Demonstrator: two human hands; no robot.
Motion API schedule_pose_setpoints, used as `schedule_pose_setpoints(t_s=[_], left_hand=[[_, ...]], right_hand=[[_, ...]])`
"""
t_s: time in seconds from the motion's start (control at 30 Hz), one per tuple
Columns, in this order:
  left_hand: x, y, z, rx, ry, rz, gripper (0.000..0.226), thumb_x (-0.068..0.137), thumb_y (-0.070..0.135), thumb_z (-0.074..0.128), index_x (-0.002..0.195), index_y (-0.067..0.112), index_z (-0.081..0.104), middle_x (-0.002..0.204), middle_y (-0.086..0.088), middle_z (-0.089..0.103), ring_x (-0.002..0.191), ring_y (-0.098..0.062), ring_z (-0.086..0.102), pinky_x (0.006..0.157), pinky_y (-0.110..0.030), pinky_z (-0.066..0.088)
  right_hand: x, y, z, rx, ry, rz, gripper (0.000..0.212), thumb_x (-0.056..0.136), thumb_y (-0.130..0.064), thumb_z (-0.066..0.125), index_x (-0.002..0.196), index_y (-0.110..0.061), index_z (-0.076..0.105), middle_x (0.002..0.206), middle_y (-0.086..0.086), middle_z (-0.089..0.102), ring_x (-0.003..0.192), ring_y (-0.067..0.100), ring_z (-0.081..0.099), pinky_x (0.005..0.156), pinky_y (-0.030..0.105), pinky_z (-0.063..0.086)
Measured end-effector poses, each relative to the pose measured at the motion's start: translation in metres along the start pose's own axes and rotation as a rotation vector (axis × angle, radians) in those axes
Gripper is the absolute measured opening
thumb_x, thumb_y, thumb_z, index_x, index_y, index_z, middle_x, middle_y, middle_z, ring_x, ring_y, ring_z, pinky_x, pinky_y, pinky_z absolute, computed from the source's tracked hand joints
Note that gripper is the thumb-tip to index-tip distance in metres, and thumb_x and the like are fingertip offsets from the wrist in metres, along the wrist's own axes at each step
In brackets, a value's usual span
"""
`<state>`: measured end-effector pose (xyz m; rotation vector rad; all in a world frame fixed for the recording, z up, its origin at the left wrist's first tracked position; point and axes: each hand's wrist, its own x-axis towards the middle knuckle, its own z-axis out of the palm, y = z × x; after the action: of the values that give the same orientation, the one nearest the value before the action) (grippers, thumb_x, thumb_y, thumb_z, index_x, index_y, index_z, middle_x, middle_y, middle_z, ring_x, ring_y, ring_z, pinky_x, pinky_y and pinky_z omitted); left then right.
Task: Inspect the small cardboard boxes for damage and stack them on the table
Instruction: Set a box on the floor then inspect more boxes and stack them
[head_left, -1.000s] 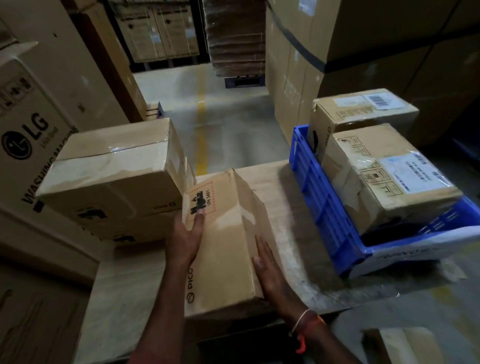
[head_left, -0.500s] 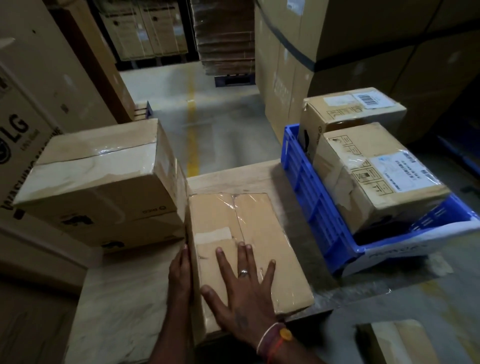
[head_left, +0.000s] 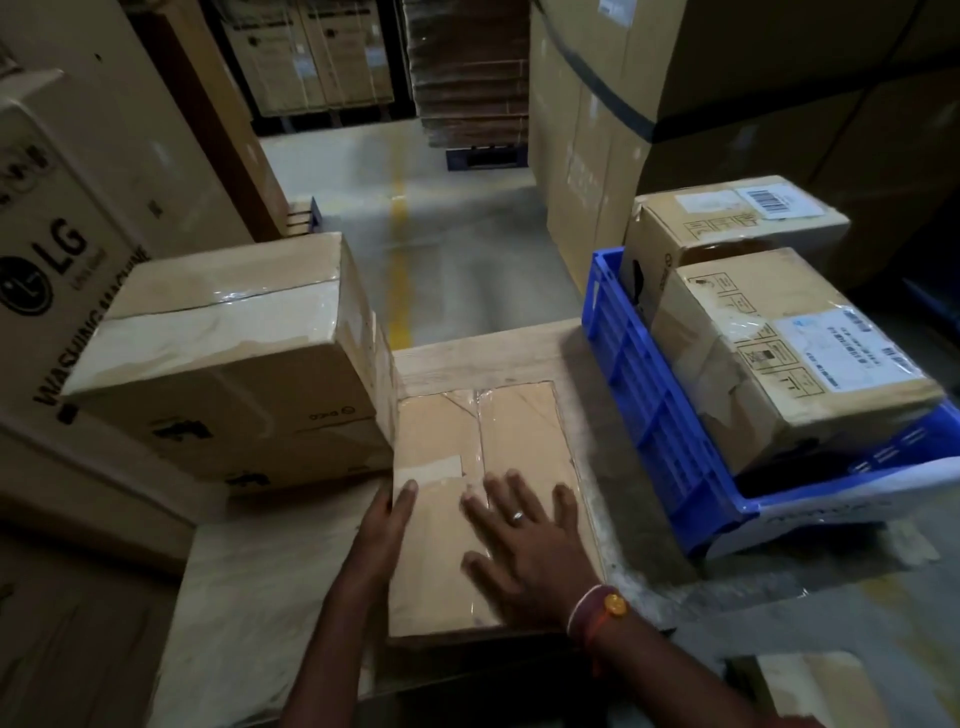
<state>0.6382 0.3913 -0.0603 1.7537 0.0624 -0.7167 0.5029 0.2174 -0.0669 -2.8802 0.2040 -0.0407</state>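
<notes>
A small taped cardboard box (head_left: 514, 431) lies flat on the wooden table (head_left: 270, 597), right beside a stack of two cardboard boxes (head_left: 228, 358) at the left. My right hand (head_left: 524, 545) presses flat on the box's top with fingers spread. My left hand (head_left: 382, 530) rests against the box's left side, its thumb on the top edge. Two more cardboard boxes (head_left: 789, 353) sit in a blue plastic crate (head_left: 654, 415) at the right.
A large LG washing machine carton (head_left: 57, 270) stands at the left. Tall cartons (head_left: 675, 104) rise behind the crate. An aisle floor with a yellow line (head_left: 399, 234) runs ahead. Another carton (head_left: 821, 691) sits low at the right.
The box stood tilted on its edge a second ago and now lies flat on the table. My right hand moved from its side onto its top. My left thumb came onto the top edge.
</notes>
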Motion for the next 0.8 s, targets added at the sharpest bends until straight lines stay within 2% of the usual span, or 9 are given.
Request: schedule_pose_setpoints(t_s=[0.07, 0.1, 0.2, 0.3, 0.4, 0.53, 0.6, 0.7, 0.8], left_hand=[[-0.017, -0.001, 0.015, 0.215, 0.134, 0.203, 0.061, 0.091, 0.062, 0.062, 0.146, 0.045, 0.043, 0.144, 0.006, 0.058, 0.124, -0.016, 0.061, 0.103, -0.047, 0.052], [-0.022, -0.005, 0.021, 0.338, 0.202, 0.276, 0.067, 0.093, 0.056, 0.062, 0.152, 0.044, 0.033, 0.155, 0.006, 0.046, 0.134, -0.017, 0.053, 0.108, -0.046, 0.048], [-0.039, -0.011, 0.050, 0.736, 0.382, 0.353, 0.075, 0.096, 0.049, 0.056, 0.160, 0.036, 0.020, 0.170, 0.001, 0.009, 0.148, -0.027, 0.031, 0.107, -0.047, 0.043], [-0.039, -0.010, 0.062, 0.851, 0.430, 0.295, 0.073, 0.097, 0.051, 0.048, 0.161, 0.032, 0.017, 0.170, -0.005, 0.004, 0.148, -0.030, 0.028, 0.100, -0.050, 0.045], [-0.035, -0.013, 0.062, 0.883, 0.450, 0.299, 0.073, 0.098, 0.052, 0.046, 0.161, 0.031, 0.017, 0.170, -0.007, 0.005, 0.148, -0.031, 0.026, 0.098, -0.050, 0.046], [-0.040, -0.016, 0.069, 0.887, 0.406, 0.248, 0.076, 0.097, 0.057, 0.041, 0.162, 0.031, 0.011, 0.169, -0.007, 0.001, 0.151, -0.032, 0.020, 0.107, -0.053, 0.040], [-0.037, -0.013, 0.070, 0.967, 0.405, 0.254, 0.079, 0.095, 0.060, 0.034, 0.162, 0.027, 0.008, 0.169, -0.012, -0.001, 0.155, -0.034, 0.007, 0.116, -0.060, 0.027], [-0.015, 0.006, 0.068, 1.126, 0.398, 0.410, 0.079, 0.096, 0.058, 0.028, 0.162, 0.022, 0.005, 0.170, -0.011, -0.005, 0.156, -0.030, -0.009, 0.121, -0.061, 0.003], [0.009, 0.020, 0.069, 1.209, 0.246, 0.623, 0.072, 0.099, 0.053, 0.022, 0.163, 0.024, 0.006, 0.170, -0.005, -0.004, 0.156, -0.023, -0.012, 0.125, -0.056, -0.002]], right_hand=[[0.010, 0.015, -0.010, -0.011, 0.014, 0.150, 0.071, 0.098, -0.071, 0.024, 0.162, -0.043, 0.013, 0.171, -0.003, 0.000, 0.159, 0.027, -0.001, 0.111, 0.074, -0.004], [0.013, 0.021, -0.013, -0.022, -0.002, 0.207, 0.071, 0.098, -0.072, 0.020, 0.162, -0.044, 0.005, 0.170, -0.004, -0.011, 0.158, 0.026, -0.013, 0.111, 0.075, -0.008], [0.010, 0.028, -0.016, -0.024, -0.021, 0.235, 0.072, 0.098, -0.074, 0.013, 0.161, -0.044, -0.006, 0.168, -0.005, -0.023, 0.154, 0.023, -0.027, 0.115, 0.077, -0.001], [0.007, 0.026, -0.017, -0.014, -0.013, 0.224, 0.072, 0.099, -0.072, 0.014, 0.162, -0.041, -0.002, 0.170, -0.002, -0.019, 0.155, 0.024, -0.025, 0.117, 0.075, 0.005], [0.009, 0.025, -0.019, -0.038, -0.033, 0.227, 0.073, 0.099, -0.071, 0.014, 0.163, -0.039, 0.002, 0.171, 0.000, -0.015, 0.155, 0.026, -0.024, 0.115, 0.077, -0.001], [0.036, 0.022, -0.030, -0.058, -0.075, 0.249, 0.071, 0.100, -0.068, 0.020, 0.159, -0.030, 0.024, 0.172, 0.008, 0.007, 0.159, 0.029, -0.007, 0.110, 0.081, -0.010], [0.051, 0.019, -0.031, -0.054, -0.075, 0.241, 0.071, 0.101, -0.066, 0.020, 0.162, -0.029, 0.017, 0.173, 0.008, 0.003, 0.159, 0.027, -0.009, 0.110, 0.081, -0.010], [0.055, 0.017, -0.019, -0.098, -0.020, 0.210, 0.072, 0.101, -0.062, 0.015, 0.164, -0.029, 0.012, 0.173, 0.005, 0.002, 0.159, 0.024, -0.006, 0.111, 0.079, -0.008], [0.053, 0.018, -0.014, -0.098, -0.023, 0.210, 0.069, 0.101, -0.056, 0.015, 0.164, -0.028, 0.015, 0.173, 0.005, 0.005, 0.159, 0.024, -0.002, 0.113, 0.077, -0.007]])
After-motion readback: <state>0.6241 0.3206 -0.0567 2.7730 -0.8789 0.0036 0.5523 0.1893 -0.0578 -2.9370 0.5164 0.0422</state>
